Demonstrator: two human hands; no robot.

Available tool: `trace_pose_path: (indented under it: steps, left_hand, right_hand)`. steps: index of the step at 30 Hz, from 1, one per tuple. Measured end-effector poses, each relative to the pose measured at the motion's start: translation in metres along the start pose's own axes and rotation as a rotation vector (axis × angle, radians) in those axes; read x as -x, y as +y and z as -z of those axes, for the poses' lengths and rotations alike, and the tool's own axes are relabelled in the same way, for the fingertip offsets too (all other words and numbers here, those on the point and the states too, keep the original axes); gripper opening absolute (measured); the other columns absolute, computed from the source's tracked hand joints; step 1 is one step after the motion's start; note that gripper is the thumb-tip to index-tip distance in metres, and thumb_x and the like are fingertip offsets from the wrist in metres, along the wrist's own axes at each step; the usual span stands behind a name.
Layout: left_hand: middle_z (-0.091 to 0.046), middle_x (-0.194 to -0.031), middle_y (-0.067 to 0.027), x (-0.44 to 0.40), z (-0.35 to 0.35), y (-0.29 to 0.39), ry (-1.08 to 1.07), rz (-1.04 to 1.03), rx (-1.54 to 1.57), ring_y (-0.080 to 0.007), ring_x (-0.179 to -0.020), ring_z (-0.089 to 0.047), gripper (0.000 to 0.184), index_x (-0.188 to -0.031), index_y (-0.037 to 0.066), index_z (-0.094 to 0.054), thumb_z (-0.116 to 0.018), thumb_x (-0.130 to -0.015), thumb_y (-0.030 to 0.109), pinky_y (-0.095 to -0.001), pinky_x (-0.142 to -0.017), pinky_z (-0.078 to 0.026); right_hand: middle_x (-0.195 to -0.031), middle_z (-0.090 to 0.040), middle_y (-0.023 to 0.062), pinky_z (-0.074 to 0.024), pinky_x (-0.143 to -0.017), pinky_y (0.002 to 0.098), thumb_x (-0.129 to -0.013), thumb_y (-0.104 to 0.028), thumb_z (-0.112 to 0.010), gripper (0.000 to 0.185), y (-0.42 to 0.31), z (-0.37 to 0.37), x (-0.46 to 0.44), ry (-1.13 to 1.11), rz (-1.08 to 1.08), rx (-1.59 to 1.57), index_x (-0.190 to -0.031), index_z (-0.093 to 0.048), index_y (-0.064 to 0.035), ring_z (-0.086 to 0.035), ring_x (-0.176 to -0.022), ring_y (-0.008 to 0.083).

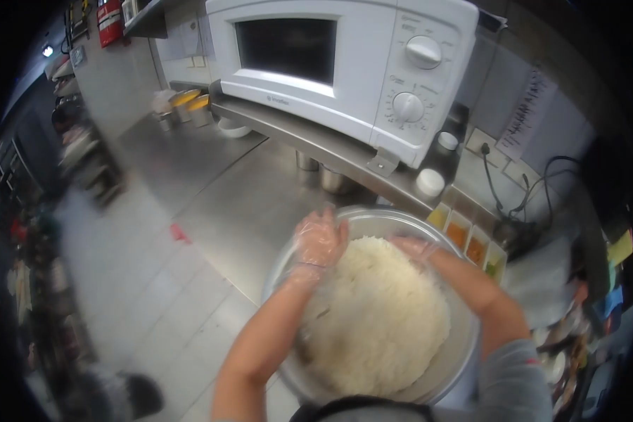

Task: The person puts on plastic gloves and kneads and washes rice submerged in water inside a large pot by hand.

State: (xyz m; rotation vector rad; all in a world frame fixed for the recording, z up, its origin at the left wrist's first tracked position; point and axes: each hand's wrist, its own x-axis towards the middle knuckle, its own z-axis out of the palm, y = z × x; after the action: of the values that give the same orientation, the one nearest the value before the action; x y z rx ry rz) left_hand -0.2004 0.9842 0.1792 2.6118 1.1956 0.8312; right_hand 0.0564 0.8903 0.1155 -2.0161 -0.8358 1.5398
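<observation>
A wide metal pot (464, 362) holds a large heap of white rice (380, 316). The left part of the rice looks hazy, and a darker patch shows at its edge. My left hand (320, 240), in a clear plastic glove, is at the pot's upper left rim with its fingers stretched out and thumb apart, holding nothing. Across from it, my right hand (416, 248), gloved too, lies at the far right edge of the rice inside the pot. Its fingers look extended toward the left; their tips are blurred and partly hidden.
A white microwave (359, 77) stands on a raised steel shelf (302, 137) behind the pot. Small trays of colourful food (468, 243) and a white-lidded jar (430, 183) sit at the right. Yellow-topped containers (190, 102) stand far left on the steel counter (225, 204). Cables (520, 190) hang at right.
</observation>
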Motion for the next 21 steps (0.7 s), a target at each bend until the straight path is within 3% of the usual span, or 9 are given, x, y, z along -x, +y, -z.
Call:
trace_pose_path:
  steps: [4,7,10,13,15,16,17,19,21]
  left_hand:
    - [-0.060,-0.088,-0.0205,0.001,-0.005,-0.004,0.050,-0.010,0.044,-0.0366,-0.081,-0.059,0.044,-0.117,-0.001,-0.053,-0.048,-0.089,0.033,-0.0467,-0.076,-0.046]
    - [-0.058,-0.103,-0.0215,0.000,-0.001,-0.007,0.011,0.004,0.136,-0.0366,-0.095,-0.058,0.044,-0.119,0.001,-0.053,-0.050,-0.088,0.033,-0.0447,-0.083,-0.046]
    - [-0.049,-0.125,-0.0227,-0.008,-0.006,-0.009,0.136,-0.311,0.366,-0.0355,-0.116,-0.048,0.050,-0.125,0.001,-0.050,-0.053,-0.088,0.035,-0.0414,-0.096,-0.041]
    - [-0.035,-0.140,-0.0224,0.002,-0.015,0.004,-0.373,-0.523,0.642,-0.0343,-0.130,-0.035,0.076,-0.136,0.002,-0.038,-0.064,-0.079,0.045,-0.0396,-0.106,-0.032]
    - [-0.033,-0.141,-0.0225,0.018,-0.013,0.015,-0.863,-0.433,0.618,-0.0354,-0.131,-0.034,0.096,-0.141,0.004,-0.027,-0.070,-0.069,0.051,-0.0400,-0.108,-0.030]
    - [-0.032,-0.142,-0.0226,0.028,-0.010,0.020,-1.108,-0.385,0.589,-0.0360,-0.131,-0.034,0.107,-0.143,0.005,-0.022,-0.074,-0.064,0.054,-0.0402,-0.108,-0.028]
    - [-0.031,-0.142,-0.0230,0.041,-0.007,0.021,-1.163,-0.442,0.490,-0.0365,-0.131,-0.033,0.112,-0.144,0.005,-0.019,-0.076,-0.060,0.055,-0.0424,-0.109,-0.027]
    - [-0.029,-0.143,-0.0238,0.069,0.005,0.016,-1.271,-0.565,0.290,-0.0375,-0.132,-0.031,0.124,-0.145,0.006,-0.014,-0.079,-0.053,0.056,-0.0467,-0.109,-0.025]
    - [-0.027,-0.143,-0.0244,0.090,0.026,0.015,-1.151,-0.696,0.004,-0.0373,-0.133,-0.028,0.123,-0.144,0.004,-0.015,-0.079,-0.053,0.055,-0.0517,-0.108,-0.024]
  right_hand:
    - [-0.134,-0.047,0.0145,-0.0335,-0.102,0.0376,-0.090,-0.047,-0.047,0.057,-0.011,-0.010,-0.029,-0.100,-0.041,0.080,-0.131,-0.047,-0.0071,-0.046,-0.120,0.0265]
    - [-0.134,-0.046,0.0144,-0.0333,-0.103,0.0372,-0.088,-0.047,-0.050,0.059,-0.017,-0.018,-0.024,-0.173,-0.035,0.130,-0.131,-0.047,-0.0066,-0.046,-0.121,0.0260]
    - [-0.135,-0.046,0.0142,-0.0331,-0.104,0.0368,-0.087,-0.048,-0.053,0.061,-0.029,-0.026,0.012,-0.250,0.013,0.202,-0.131,-0.047,-0.0061,-0.046,-0.121,0.0256]
    - [-0.135,-0.046,0.0141,-0.0328,-0.105,0.0365,-0.085,-0.048,-0.056,0.063,-0.045,-0.046,0.064,-0.366,0.126,0.467,-0.131,-0.046,-0.0057,-0.046,-0.122,0.0251]
    - [-0.135,-0.045,0.0159,-0.0329,-0.105,0.0369,-0.083,-0.048,-0.061,0.066,-0.057,-0.066,0.104,-0.461,0.302,0.852,-0.131,-0.046,-0.0049,-0.046,-0.123,0.0258]
    - [-0.135,-0.044,0.0183,-0.0330,-0.105,0.0385,-0.077,-0.049,-0.066,0.074,-0.053,-0.078,0.119,-0.434,0.458,0.860,-0.132,-0.044,-0.0046,-0.045,-0.123,0.0281]
    - [-0.135,-0.042,0.0207,-0.0330,-0.105,0.0402,-0.071,-0.049,-0.072,0.082,-0.044,-0.092,0.134,-0.399,0.614,0.863,-0.133,-0.041,-0.0042,-0.044,-0.124,0.0305]
    - [-0.137,-0.038,0.0230,-0.0324,-0.105,0.0422,-0.064,-0.050,-0.076,0.094,-0.023,-0.124,0.160,-0.281,0.577,1.018,-0.135,-0.036,-0.0041,-0.041,-0.124,0.0346]
    - [-0.138,-0.034,0.0250,-0.0323,-0.105,0.0439,-0.058,-0.049,-0.079,0.102,0.006,-0.153,0.176,-0.085,0.541,1.164,-0.137,-0.033,-0.0040,-0.039,-0.124,0.0382]
